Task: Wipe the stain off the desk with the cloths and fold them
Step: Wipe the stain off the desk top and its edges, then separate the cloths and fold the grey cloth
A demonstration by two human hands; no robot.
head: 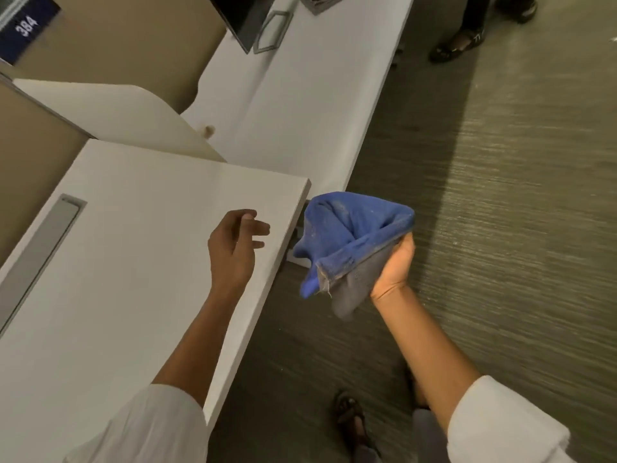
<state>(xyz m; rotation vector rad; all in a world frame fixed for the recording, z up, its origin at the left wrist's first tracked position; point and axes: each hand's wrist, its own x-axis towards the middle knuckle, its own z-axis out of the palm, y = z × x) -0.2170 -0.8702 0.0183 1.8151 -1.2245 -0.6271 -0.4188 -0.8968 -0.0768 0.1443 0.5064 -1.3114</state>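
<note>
My right hand [395, 265] grips a crumpled blue cloth [347, 235] in the air beyond the desk's right edge, above the carpet. A grey cloth [354, 292] hangs beneath the blue one in the same grip. My left hand [235, 245] hovers over the white desk [133, 262] near its far right corner, fingers loosely curled and holding nothing. No stain shows on the near desk. A small brownish mark [209, 131] sits on the neighbouring desk beyond.
A grey cable slot [43, 248] runs along the desk's left side. A second white desk [300, 105] stretches ahead with a dark monitor [243, 18] and folded grey cloth [320, 3]. Another person's feet [457, 45] stand on the carpet at top right. My own sandalled foot [350, 419] is below.
</note>
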